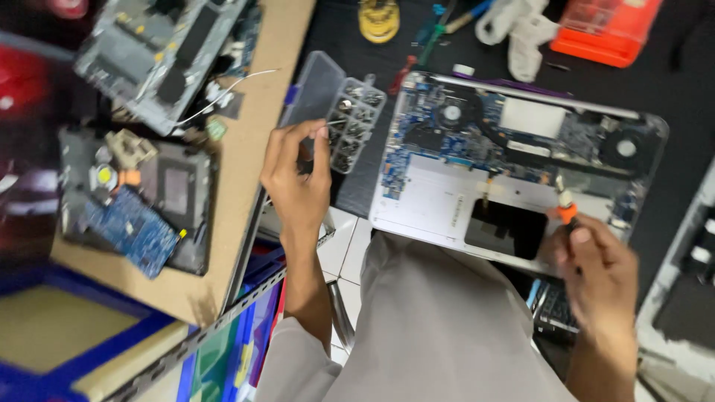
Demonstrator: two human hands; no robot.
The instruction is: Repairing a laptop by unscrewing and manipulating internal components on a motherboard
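Screw organizer box (pixel 356 123), lid open, holds small screws; left hand (pixel 298 175) reaches in.

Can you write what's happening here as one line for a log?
left hand: pinching at screw box | right hand: holding orange-collared screwdriver | opened laptop: on lap, circuit boards exposed

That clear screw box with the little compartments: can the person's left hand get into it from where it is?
Probably yes. The left hand is right at the open screw box, its lid flipped back, fingertips at the near edge, with nothing between them.
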